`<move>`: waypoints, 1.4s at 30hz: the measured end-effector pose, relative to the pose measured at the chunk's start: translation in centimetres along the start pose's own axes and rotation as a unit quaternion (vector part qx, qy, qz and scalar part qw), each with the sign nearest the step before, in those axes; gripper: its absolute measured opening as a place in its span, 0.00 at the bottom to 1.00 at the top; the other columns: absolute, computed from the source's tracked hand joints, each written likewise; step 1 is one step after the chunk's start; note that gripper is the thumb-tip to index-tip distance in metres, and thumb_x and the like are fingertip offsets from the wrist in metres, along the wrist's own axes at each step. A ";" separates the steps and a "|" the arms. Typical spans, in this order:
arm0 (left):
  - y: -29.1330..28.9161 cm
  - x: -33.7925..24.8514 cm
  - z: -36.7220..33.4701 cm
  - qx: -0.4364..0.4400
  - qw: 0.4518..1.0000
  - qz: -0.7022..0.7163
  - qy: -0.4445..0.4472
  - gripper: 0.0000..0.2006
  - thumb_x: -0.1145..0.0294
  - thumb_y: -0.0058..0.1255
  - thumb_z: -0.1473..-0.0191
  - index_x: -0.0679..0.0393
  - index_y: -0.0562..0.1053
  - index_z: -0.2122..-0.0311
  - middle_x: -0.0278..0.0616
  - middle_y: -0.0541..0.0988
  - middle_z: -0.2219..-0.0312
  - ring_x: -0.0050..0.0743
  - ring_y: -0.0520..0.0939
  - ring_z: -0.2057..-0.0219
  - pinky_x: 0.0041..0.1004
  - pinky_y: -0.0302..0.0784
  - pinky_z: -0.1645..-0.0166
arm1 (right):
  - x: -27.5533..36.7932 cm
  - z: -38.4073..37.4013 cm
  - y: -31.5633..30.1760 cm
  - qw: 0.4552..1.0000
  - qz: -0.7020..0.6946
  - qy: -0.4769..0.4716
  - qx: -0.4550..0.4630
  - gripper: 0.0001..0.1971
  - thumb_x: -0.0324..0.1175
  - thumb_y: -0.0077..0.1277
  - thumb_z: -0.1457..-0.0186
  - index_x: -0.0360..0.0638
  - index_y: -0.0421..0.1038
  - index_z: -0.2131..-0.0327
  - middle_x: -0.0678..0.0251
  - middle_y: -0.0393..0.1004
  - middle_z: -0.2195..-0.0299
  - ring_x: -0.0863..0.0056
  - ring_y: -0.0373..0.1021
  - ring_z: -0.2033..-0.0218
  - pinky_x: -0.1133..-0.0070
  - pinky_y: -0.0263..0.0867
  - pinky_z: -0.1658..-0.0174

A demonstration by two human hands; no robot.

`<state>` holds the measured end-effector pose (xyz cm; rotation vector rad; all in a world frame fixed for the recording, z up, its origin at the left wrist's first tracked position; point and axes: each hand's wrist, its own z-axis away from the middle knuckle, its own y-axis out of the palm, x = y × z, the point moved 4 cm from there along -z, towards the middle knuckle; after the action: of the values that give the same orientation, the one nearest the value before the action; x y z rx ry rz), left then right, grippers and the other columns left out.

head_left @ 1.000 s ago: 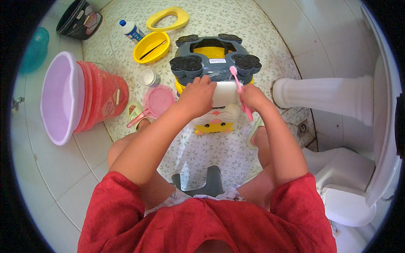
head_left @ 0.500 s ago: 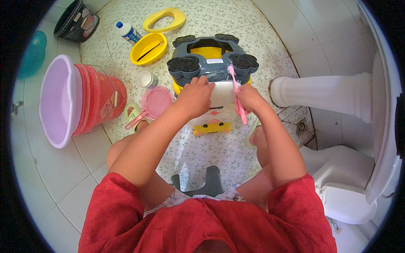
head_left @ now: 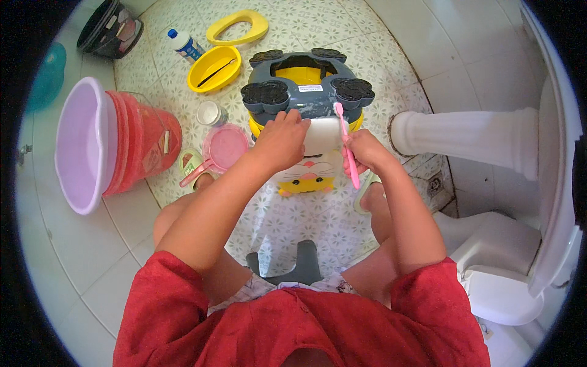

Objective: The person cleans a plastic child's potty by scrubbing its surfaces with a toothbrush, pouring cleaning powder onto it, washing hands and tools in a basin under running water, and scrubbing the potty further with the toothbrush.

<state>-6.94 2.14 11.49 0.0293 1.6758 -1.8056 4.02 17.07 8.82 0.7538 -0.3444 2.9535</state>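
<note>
A child's potty [head_left: 312, 101] lies tipped over before me, its dark grey underside and black paw-shaped feet turned up. Its white and yellow part with an animal face [head_left: 307, 177] points toward me. The fingers of my left hand [head_left: 282, 140] curl over the potty's near edge and hold it. In my right hand [head_left: 365, 150] is a pink toothbrush [head_left: 350, 160], gripped by the handle with its head up. The bristle end is close to the grey underside, near the right front foot; whether it touches, I cannot tell. Whitish smears show on the grey plastic there.
A yellow bowl [head_left: 202, 84] with a dark brush, a white bottle [head_left: 185, 44] and a yellow seat ring [head_left: 262, 27] lie far left. Nearer are a white tub [head_left: 210, 114], a pink dipper [head_left: 227, 147], red buckets [head_left: 147, 137] and a lilac basin [head_left: 76, 147]. A white pedestal [head_left: 471, 140] stands right.
My right hand has shifted slightly down and right with the toothbrush, whose head has moved a little down along the potty's underside. The left hand keeps its hold.
</note>
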 end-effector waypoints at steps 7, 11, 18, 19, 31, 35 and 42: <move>0.6 -0.2 -0.3 0.013 1.000 0.008 -0.001 0.24 0.77 0.48 0.59 0.61 0.69 0.51 0.48 0.69 0.58 0.48 0.70 0.55 0.39 0.71 0.53 | 1.1 -2.7 -0.8 0.996 -0.056 -0.064 -0.028 0.19 0.38 0.33 0.38 0.34 0.65 0.76 0.59 0.70 0.85 0.68 0.69 0.88 0.73 0.68 0.85; 0.0 -0.1 0.0 0.003 1.000 0.001 -0.008 0.21 0.75 0.49 0.58 0.62 0.69 0.54 0.48 0.69 0.59 0.47 0.70 0.56 0.40 0.70 0.54 | -1.2 -1.3 -0.4 0.999 -0.016 -0.041 -0.009 0.15 0.36 0.39 0.44 0.32 0.66 0.75 0.56 0.69 0.85 0.65 0.68 0.89 0.69 0.67 0.86; 0.2 -0.7 -0.6 0.013 1.000 0.017 -0.007 0.23 0.78 0.48 0.59 0.62 0.69 0.52 0.48 0.69 0.58 0.49 0.70 0.56 0.39 0.69 0.51 | 0.8 -2.8 -1.3 0.993 -0.032 -0.109 -0.023 0.16 0.37 0.39 0.43 0.33 0.66 0.76 0.57 0.69 0.85 0.67 0.67 0.88 0.73 0.64 0.86; 0.3 -0.7 -0.7 0.014 1.000 0.017 -0.004 0.23 0.78 0.48 0.59 0.62 0.69 0.52 0.48 0.69 0.58 0.49 0.70 0.56 0.39 0.69 0.51 | 0.7 -3.0 -1.5 0.993 -0.035 -0.108 -0.025 0.16 0.37 0.39 0.43 0.33 0.66 0.76 0.57 0.69 0.85 0.67 0.67 0.88 0.73 0.64 0.86; -0.1 -0.8 -0.6 0.010 1.000 0.021 -0.008 0.22 0.78 0.46 0.59 0.62 0.70 0.53 0.49 0.70 0.57 0.49 0.70 0.55 0.39 0.69 0.51 | 0.3 -2.8 -1.8 0.995 0.052 -0.085 -0.027 0.18 0.38 0.39 0.42 0.35 0.66 0.79 0.60 0.68 0.86 0.68 0.67 0.88 0.73 0.65 0.85; 0.1 -0.6 -0.7 0.021 1.000 0.017 -0.008 0.22 0.78 0.47 0.59 0.62 0.69 0.53 0.49 0.70 0.57 0.49 0.70 0.55 0.39 0.69 0.51 | 0.3 -3.2 -1.6 0.997 -0.005 -0.072 -0.041 0.16 0.38 0.41 0.44 0.35 0.66 0.78 0.60 0.69 0.86 0.68 0.68 0.88 0.73 0.65 0.84; -0.4 -0.7 -0.3 0.025 0.999 0.009 -0.019 0.23 0.78 0.47 0.58 0.61 0.69 0.52 0.49 0.70 0.57 0.49 0.70 0.55 0.39 0.69 0.52 | -0.9 -1.7 -1.7 0.995 0.065 -0.060 -0.047 0.16 0.37 0.42 0.44 0.33 0.68 0.76 0.59 0.71 0.85 0.66 0.71 0.87 0.73 0.67 0.84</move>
<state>-6.66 2.73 12.09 0.0309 1.5978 -1.8241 4.24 19.12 7.29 0.9337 -0.5556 2.9920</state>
